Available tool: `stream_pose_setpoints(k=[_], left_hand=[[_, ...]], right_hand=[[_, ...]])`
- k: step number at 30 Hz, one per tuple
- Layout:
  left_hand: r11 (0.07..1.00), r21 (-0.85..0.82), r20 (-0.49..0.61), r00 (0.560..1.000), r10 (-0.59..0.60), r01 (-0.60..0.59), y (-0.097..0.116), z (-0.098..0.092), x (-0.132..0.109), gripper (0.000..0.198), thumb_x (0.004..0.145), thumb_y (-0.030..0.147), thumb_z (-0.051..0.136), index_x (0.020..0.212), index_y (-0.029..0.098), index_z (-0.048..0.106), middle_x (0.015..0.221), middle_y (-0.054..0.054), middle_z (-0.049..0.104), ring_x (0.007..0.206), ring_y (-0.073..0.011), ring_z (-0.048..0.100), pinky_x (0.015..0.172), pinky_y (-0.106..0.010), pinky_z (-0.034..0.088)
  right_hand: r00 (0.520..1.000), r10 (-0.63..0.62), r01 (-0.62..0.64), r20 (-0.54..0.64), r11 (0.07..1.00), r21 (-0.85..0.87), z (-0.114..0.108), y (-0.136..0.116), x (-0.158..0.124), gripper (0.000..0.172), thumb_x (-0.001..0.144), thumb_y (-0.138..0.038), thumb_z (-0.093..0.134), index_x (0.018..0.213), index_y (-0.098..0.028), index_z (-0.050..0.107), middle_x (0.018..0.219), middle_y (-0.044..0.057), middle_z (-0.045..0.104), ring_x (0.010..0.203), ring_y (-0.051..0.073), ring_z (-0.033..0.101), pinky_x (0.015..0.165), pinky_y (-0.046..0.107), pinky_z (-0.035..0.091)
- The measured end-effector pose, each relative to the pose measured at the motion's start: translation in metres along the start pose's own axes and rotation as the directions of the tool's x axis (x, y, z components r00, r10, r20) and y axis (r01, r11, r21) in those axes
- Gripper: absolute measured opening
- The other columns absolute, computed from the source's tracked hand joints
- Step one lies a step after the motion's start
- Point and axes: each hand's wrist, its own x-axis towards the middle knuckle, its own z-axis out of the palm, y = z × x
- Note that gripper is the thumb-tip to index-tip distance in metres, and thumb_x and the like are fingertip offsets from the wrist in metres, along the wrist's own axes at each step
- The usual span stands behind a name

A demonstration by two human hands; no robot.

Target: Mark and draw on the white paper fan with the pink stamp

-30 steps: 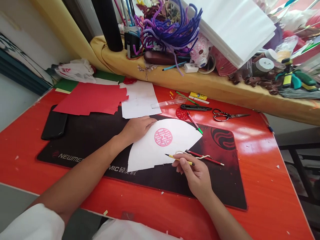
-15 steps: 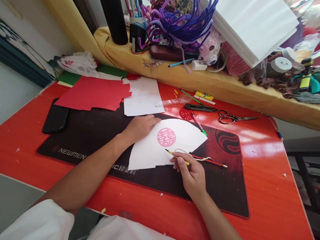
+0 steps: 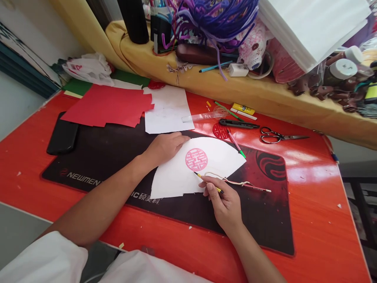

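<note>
A fan-shaped sheet of white paper point(image 3: 173, 179) lies on the dark desk mat point(image 3: 100, 151), bearing a round pink pattern point(image 3: 196, 159). My left hand point(image 3: 165, 148) rests flat on its upper left edge, fingers stretched out. In my right hand point(image 3: 221, 200), thumb and fingers pinch a slim yellow-and-black pen point(image 3: 201, 177). The pen's dark tip is just below the pink circle; whether it touches the paper I cannot tell. Beside this hand, a red pencil point(image 3: 260, 189) and a pale cord point(image 3: 235, 182) lie across the mat.
A green-tipped pink pen point(image 3: 236, 144) touches the fan's upper right edge. Behind lie a red cut-out point(image 3: 220, 131), a box cutter point(image 3: 239, 124), scissors point(image 3: 282, 137) and a clear ruler point(image 3: 204, 116). Red paper point(image 3: 108, 106) and a black phone point(image 3: 63, 135) are at left.
The pen tip has shifted slightly up and left, closer to the pink circle. My left hand stays on the paper. The camera view has moved a little.
</note>
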Motion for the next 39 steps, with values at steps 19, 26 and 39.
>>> stream_pose_setpoints(k=[19, 26, 39], left_hand=[[1.000, -0.003, 0.011, 1.000, -0.004, 0.004, -0.0009, 0.0002, -0.0010, 0.037, 0.114, 0.026, 0.050, 0.138, 0.023, 0.078, 0.121, -0.007, 0.082, 0.102, -0.0220, 0.079, 0.088, -0.033, 0.061], [1.000, 0.007, 0.012, 1.000, -0.009, 0.009, -0.0017, 0.0004, -0.0015, 0.036, 0.114, 0.026, 0.051, 0.138, 0.025, 0.078, 0.120, -0.007, 0.082, 0.101, -0.0216, 0.079, 0.086, -0.032, 0.060], [1.000, -0.006, 0.020, 1.000, -0.020, 0.020, -0.0009, -0.0003, -0.0005, 0.038, 0.115, 0.028, 0.048, 0.137, 0.024, 0.078, 0.123, -0.006, 0.082, 0.104, -0.0221, 0.078, 0.090, -0.033, 0.060]], right_hand=[[1.000, -0.021, 0.021, 0.009, 1.000, -0.004, 0.0005, -0.0017, 0.0014, 0.029, 0.112, -0.044, 0.065, 0.121, -0.027, 0.087, 0.095, 0.006, 0.086, 0.066, 0.017, 0.071, 0.063, 0.030, 0.063], [0.999, -0.029, 0.030, 0.021, 0.999, -0.039, -0.0005, -0.0026, 0.0024, 0.030, 0.112, -0.046, 0.064, 0.121, -0.028, 0.087, 0.095, 0.007, 0.087, 0.067, 0.019, 0.074, 0.069, 0.034, 0.067], [0.999, -0.036, 0.037, 0.023, 0.999, -0.037, 0.0001, -0.0016, 0.0029, 0.028, 0.112, -0.042, 0.065, 0.122, -0.028, 0.087, 0.096, 0.006, 0.086, 0.067, 0.018, 0.073, 0.070, 0.032, 0.065]])
